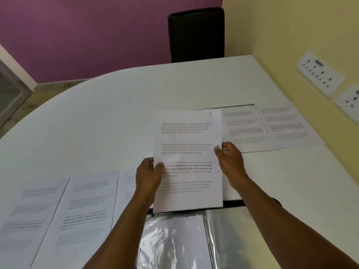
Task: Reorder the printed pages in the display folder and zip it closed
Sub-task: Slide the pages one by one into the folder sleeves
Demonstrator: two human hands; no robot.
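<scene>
Printed page (187,160) – thin white sheet, rectangular, blurred text blocks w/ one bold para – held upright above the display folder (174,241), whose clear plastic sleeves look glossy and crinkled, lying open at the near table (108,117) edge. Left hand (148,176) pinches the page's left edge, thumb on front, fingers curled behind. Right hand (230,160) grips the right edge higher up, same pinch. Both forearms reach in from below. Loose pages left (58,210) lie flat, side by side; more pages right (272,127) near the wall. Table smooth, white, rounded. Black chair (196,34) beyond.
</scene>
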